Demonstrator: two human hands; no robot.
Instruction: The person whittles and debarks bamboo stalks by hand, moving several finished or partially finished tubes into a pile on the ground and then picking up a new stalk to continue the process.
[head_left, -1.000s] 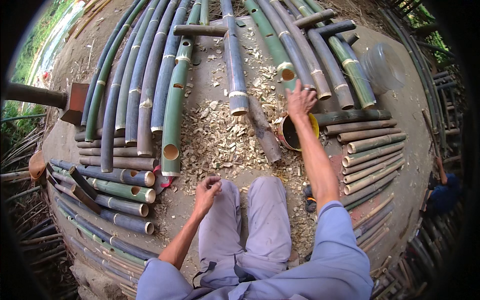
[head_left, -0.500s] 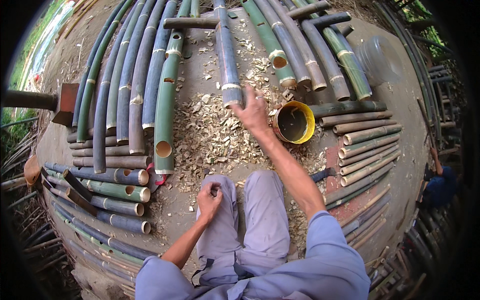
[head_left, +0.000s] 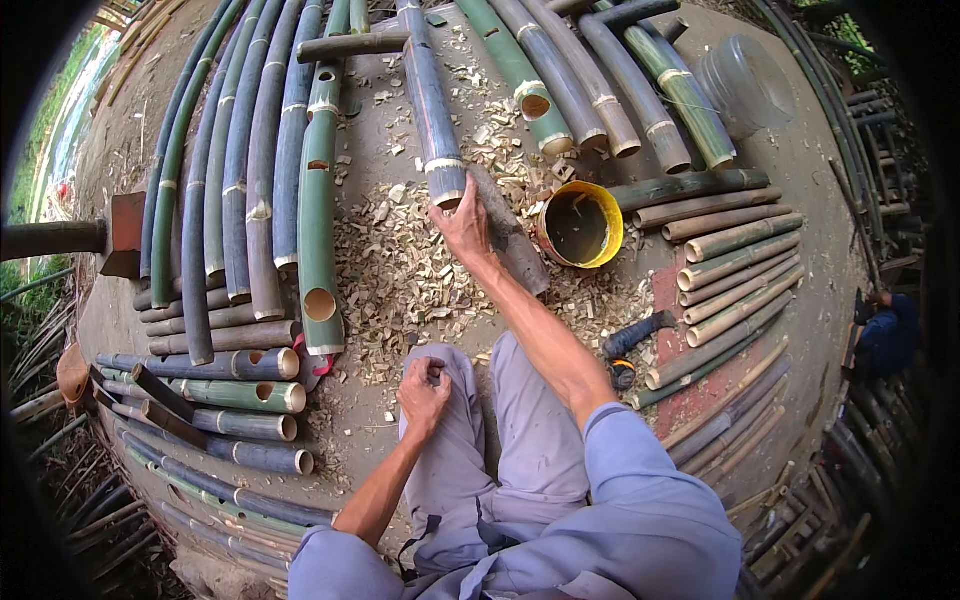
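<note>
Fingers of the left hand (head_left: 424, 398) curl inward at the knee (head_left: 462, 380). Ahead and right, the nearer right hand (head_left: 466, 230) straddles the end of a bamboo pole (head_left: 429, 102), which runs away beyond its fingertips; whether they grip, I cannot tell.

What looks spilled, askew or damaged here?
Mainly the pale chips, littering the ground untidily around the right hand and yellow-rimmed bucket. The bucket holds what looks like dark liquid, no visible spill. The round hole in the green pole left of the chips looks neat, so likely deliberate, not damage.
</note>
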